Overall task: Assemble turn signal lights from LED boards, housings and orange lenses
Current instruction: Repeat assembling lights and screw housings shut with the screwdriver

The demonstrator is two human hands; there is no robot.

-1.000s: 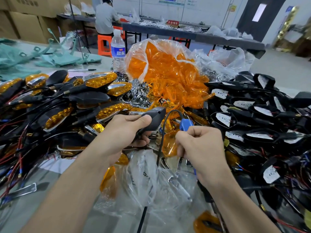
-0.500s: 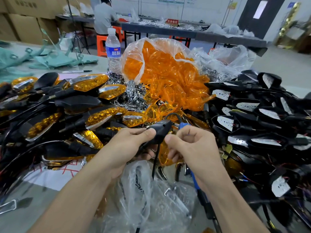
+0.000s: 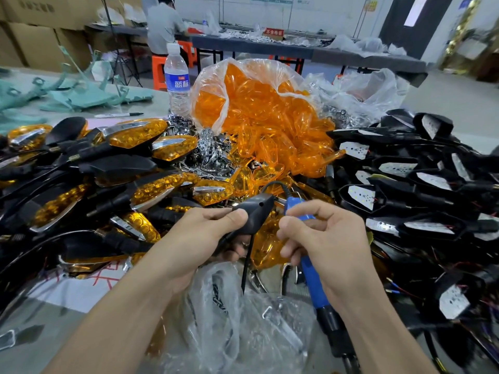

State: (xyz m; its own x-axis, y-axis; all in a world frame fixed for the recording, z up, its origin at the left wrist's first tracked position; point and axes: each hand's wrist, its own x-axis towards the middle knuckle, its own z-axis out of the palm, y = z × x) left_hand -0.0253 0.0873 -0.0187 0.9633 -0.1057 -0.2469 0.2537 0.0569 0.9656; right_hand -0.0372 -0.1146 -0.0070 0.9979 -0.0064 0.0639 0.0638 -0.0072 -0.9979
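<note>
My left hand grips a black turn signal housing by its stem, back side up, its black wire hanging down. My right hand holds a blue-handled tool like a pen, its upper end close to the housing's tip. A clear bag of loose orange lenses stands behind. Finished lights with orange lenses are piled on the left. Black housings with white LED boards are heaped on the right.
A water bottle stands behind the piles beside chrome trim pieces. Crumpled clear plastic bags lie under my wrists. A marker and green sheets lie at the back left. A person sits at a far table.
Both hands have held their grips; the housing and tool stay close together. The view has shifted slightly, with the housing now tilted a little more upward.
</note>
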